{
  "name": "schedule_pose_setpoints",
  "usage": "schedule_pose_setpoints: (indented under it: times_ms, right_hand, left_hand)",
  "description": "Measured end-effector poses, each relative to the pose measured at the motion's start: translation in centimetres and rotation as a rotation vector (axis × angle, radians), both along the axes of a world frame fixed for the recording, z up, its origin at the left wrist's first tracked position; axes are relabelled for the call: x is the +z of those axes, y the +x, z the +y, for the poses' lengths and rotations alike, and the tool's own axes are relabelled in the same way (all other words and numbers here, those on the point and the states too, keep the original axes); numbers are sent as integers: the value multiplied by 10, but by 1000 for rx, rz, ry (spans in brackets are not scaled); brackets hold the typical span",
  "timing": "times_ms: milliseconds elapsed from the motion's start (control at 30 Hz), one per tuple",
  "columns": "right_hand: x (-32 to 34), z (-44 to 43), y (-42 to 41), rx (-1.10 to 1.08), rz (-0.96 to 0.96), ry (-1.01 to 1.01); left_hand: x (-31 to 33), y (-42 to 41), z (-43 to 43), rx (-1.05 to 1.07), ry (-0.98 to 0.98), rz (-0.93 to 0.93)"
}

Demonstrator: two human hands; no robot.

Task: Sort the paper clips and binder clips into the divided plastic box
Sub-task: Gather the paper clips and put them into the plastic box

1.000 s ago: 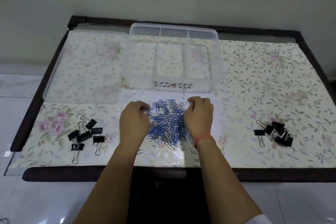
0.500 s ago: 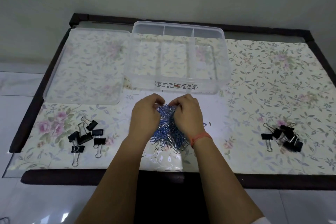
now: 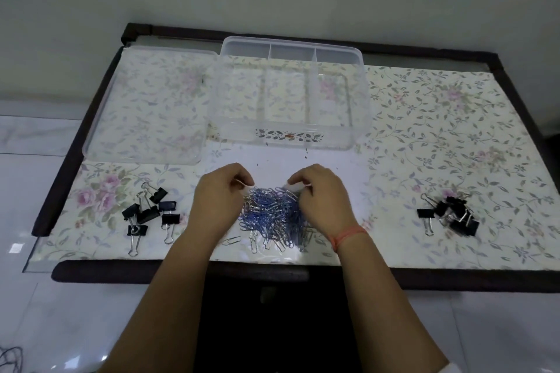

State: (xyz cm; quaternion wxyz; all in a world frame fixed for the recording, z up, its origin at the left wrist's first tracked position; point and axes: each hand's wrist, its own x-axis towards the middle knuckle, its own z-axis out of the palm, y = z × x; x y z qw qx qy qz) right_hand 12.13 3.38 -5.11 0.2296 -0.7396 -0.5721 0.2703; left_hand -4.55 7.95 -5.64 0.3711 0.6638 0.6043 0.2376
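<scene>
Left hand (image 3: 219, 200): fingers curled, tips pinching a silver clip at the far left of the paper clips (image 3: 272, 218). Right hand (image 3: 322, 200): fingers curled likewise, tips closed on a pale clip at the pile's far right. Backs of both hands face the camera, so the exact grip is hard to make out, and the hands cover the pile's flanks. The pile lies near the middle of the table's (image 3: 454, 130) front edge. The divided plastic box (image 3: 291, 138) stands beyond it at the far edge, its lid (image 3: 145, 106) just beside it on the left. Binder clips: left group (image 3: 148, 215) near the front-left corner, right group (image 3: 448, 215) toward the front-right.
</scene>
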Motion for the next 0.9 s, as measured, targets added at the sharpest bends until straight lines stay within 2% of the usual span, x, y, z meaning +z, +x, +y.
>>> schedule_pose_setpoints:
  times_ms: [67,100,200,233,433,600,767,900]
  right_hand:
    - [6,-11,17,-83,-35,37]
    - [7,-16,25,-98,-69,-9]
    - [7,-34,36,-98,-126,-324]
    - [6,-38,34,-102,-125,-396]
    - [-2,-34,7,-143,-39,-324]
    - [-5,-29,1,-174,51,-272]
    - [1,-30,11,-98,-84,-329]
    - [-1,-27,5,-65,-91,-337]
  left_hand:
    - [9,-13,-7,-6,25,24]
    - [11,-21,-11,-46,17,97]
    - [8,-40,-24,-227,-139,445]
    - [6,-42,-28,-254,-199,496]
    - [3,-30,-26,-248,-203,502]
    - [0,-26,-23,-156,-209,388]
    - [1,-17,-17,-214,-216,380]
    - [-2,-1,-15,-201,-192,303]
